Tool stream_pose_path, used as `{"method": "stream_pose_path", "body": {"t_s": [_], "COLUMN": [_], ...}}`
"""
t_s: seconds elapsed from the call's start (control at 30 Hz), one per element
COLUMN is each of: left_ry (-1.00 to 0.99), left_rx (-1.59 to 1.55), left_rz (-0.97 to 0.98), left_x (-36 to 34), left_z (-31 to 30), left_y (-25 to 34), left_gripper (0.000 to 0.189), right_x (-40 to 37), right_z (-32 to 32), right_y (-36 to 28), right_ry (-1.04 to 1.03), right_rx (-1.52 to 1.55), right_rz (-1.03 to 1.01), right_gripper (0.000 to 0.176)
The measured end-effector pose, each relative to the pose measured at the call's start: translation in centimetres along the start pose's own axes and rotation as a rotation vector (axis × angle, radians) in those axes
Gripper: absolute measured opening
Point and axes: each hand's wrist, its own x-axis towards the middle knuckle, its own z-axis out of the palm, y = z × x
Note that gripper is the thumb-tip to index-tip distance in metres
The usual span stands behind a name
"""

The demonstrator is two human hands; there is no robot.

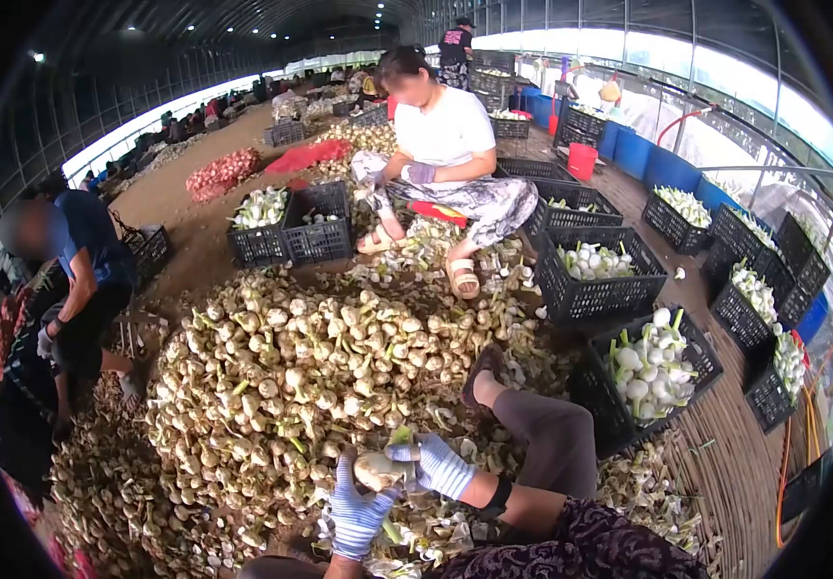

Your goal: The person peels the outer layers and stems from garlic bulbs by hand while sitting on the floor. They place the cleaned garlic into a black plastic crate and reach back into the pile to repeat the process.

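Note:
A pale garlic bulb (374, 470) sits between my two hands, low in the middle of the head view. My left hand (359, 511), in a blue-and-white striped glove, is closed around it from below and the left. From the right, my right hand (444, 470) in a matching glove has its fingers bent against the bulb's side; whether they also hold a small tool I cannot tell. Beneath and beyond both hands spreads a large heap of unpeeled garlic (291, 367) with stalks. Loose skins lie around my legs.
To my right, a black crate (701, 362) holds white trimmed garlic, with another filled crate (571, 299) behind. Across the heap sits a person in a white shirt (444, 130). A person in blue (98, 241) bends at left. Blue barrels (672, 179) line the right wall.

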Motion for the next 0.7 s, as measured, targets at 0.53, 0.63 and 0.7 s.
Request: {"method": "stream_pose_path", "body": {"t_s": [0.53, 0.63, 0.7], "left_ry": [-0.181, -0.055, -0.029], "left_rx": [-0.506, -0.439, -0.386], "left_rz": [-0.336, -0.129, -0.189], "left_x": [0.5, 0.2, -0.1], "left_z": [-2.9, -1.2, -1.3], "left_y": [-2.2, 0.4, -0.2], "left_gripper": [0.062, 0.076, 0.087], "right_x": [1.3, 0.6, 0.3], "right_z": [-4.2, -2.9, -1.3], "right_y": [1.5, 0.7, 1.0], "right_ry": [-0.312, -0.324, -0.155], "right_rx": [-0.341, 0.268, 0.109], "right_rz": [-0.235, -0.006, -0.07], "right_gripper": [0.025, 0.02, 0.018]}}
